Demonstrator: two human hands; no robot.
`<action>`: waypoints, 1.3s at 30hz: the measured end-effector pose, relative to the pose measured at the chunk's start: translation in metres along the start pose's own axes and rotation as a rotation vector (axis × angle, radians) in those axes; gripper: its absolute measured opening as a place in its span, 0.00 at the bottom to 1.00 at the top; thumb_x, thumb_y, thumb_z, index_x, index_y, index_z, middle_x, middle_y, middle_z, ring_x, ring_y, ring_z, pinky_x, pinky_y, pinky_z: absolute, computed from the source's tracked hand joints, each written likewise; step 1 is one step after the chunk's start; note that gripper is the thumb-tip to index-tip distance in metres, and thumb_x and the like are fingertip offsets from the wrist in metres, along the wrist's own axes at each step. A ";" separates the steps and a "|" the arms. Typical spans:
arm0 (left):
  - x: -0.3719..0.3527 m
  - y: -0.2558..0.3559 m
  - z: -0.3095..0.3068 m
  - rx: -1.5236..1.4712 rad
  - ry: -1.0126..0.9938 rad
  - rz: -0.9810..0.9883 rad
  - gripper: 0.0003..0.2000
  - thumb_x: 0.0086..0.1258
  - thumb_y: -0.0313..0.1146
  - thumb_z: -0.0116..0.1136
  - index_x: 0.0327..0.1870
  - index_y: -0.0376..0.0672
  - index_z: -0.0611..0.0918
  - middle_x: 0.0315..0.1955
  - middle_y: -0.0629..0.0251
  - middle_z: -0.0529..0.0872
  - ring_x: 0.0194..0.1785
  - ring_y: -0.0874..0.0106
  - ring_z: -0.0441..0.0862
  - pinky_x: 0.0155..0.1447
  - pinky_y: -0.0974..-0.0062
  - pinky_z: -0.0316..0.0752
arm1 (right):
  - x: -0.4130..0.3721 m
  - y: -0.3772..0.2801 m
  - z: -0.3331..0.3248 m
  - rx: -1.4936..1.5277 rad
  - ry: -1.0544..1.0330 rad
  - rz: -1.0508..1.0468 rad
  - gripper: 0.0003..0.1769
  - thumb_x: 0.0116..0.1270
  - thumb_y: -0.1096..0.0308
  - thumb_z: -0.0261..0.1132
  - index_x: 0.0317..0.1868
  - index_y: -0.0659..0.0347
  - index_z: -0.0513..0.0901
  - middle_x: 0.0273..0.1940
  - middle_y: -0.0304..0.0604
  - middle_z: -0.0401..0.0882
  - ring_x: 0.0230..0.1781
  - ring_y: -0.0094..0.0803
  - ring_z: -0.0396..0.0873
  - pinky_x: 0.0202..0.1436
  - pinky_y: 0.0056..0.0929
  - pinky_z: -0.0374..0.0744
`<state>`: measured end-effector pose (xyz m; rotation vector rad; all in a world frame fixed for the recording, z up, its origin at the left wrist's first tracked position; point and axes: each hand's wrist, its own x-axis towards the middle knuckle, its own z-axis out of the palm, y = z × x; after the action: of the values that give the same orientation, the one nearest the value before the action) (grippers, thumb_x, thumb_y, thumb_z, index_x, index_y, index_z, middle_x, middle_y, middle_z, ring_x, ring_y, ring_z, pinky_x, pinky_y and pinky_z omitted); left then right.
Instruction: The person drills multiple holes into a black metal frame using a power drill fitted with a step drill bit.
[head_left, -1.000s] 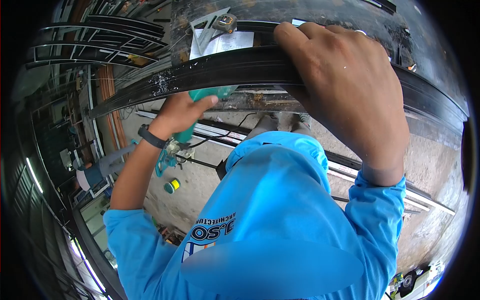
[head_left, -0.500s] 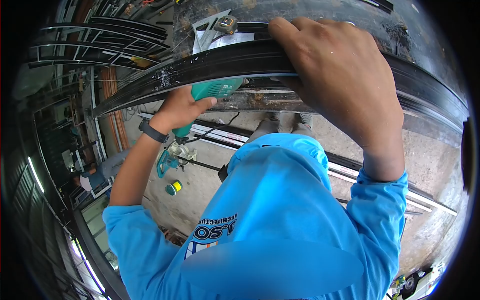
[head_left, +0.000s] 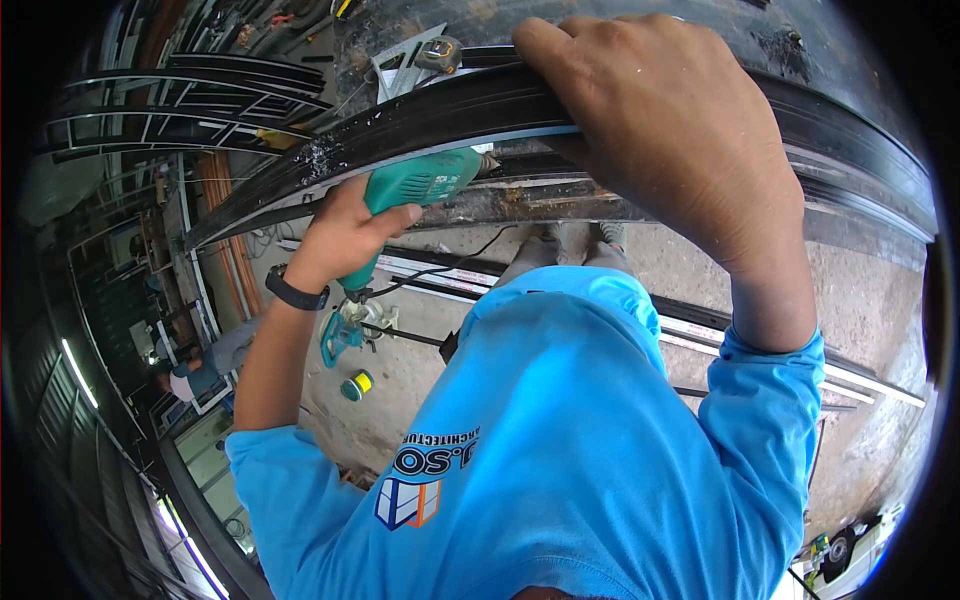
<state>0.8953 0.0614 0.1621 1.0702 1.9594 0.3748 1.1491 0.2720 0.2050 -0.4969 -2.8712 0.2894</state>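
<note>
left hand (head_left: 345, 232) grips a green pistol-shaped plastic drill (head_left: 420, 182), which could skid if right hand (head_left: 680, 130), clasping a long black metal profile (head_left: 450, 108), slackens.

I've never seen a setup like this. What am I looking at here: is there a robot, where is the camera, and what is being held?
There is no robot, just a person working with bare hands. The only camera sits on their head and looks forward and down, so the blue shirt fills the lower middle and the edges look curved.

The left hand holds a green power drill. The right hand grips a long black bar that crosses the view.

Beyond the bar is a dark worktable, with a tape measure and a metal set square on it. Below, on the floor, is a small yellow-and-green container. Another person is in the background, at the left of the picture.
</note>
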 end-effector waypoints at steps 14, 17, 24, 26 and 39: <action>0.010 -0.011 -0.002 0.072 -0.025 -0.019 0.17 0.73 0.35 0.67 0.56 0.35 0.80 0.34 0.65 0.84 0.34 0.74 0.83 0.41 0.73 0.81 | 0.002 0.000 -0.006 -0.071 -0.049 -0.025 0.08 0.74 0.67 0.62 0.41 0.64 0.78 0.29 0.44 0.83 0.28 0.41 0.87 0.31 0.39 0.83; 0.013 -0.004 0.000 0.151 -0.043 -0.063 0.17 0.73 0.38 0.68 0.55 0.36 0.80 0.33 0.65 0.84 0.33 0.74 0.83 0.40 0.72 0.81 | -0.002 -0.001 -0.001 -0.067 -0.001 -0.044 0.07 0.72 0.68 0.62 0.40 0.64 0.77 0.28 0.44 0.83 0.28 0.41 0.87 0.32 0.39 0.83; 0.019 -0.001 0.007 0.314 -0.033 0.012 0.19 0.75 0.45 0.67 0.54 0.38 0.83 0.36 0.61 0.86 0.37 0.69 0.85 0.44 0.69 0.80 | -0.010 -0.008 0.008 -0.076 0.123 0.002 0.22 0.56 0.68 0.77 0.51 0.54 0.80 0.40 0.44 0.85 0.46 0.45 0.87 0.49 0.44 0.83; 0.023 0.000 0.003 0.331 -0.098 -0.092 0.25 0.76 0.50 0.64 0.64 0.40 0.83 0.51 0.50 0.90 0.53 0.57 0.89 0.59 0.62 0.81 | -0.010 -0.008 0.009 -0.072 0.129 0.000 0.22 0.57 0.68 0.77 0.51 0.54 0.80 0.40 0.43 0.84 0.47 0.45 0.87 0.49 0.43 0.83; 0.023 0.000 0.014 0.237 0.014 -0.078 0.17 0.74 0.43 0.68 0.49 0.36 0.83 0.28 0.65 0.85 0.27 0.74 0.84 0.35 0.72 0.80 | -0.010 -0.008 0.019 -0.084 0.144 0.020 0.21 0.59 0.67 0.78 0.52 0.53 0.82 0.42 0.43 0.87 0.45 0.45 0.88 0.50 0.42 0.85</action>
<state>0.9003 0.0780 0.1416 1.1371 2.0889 0.1094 1.1512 0.2577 0.1871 -0.5384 -2.7482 0.1310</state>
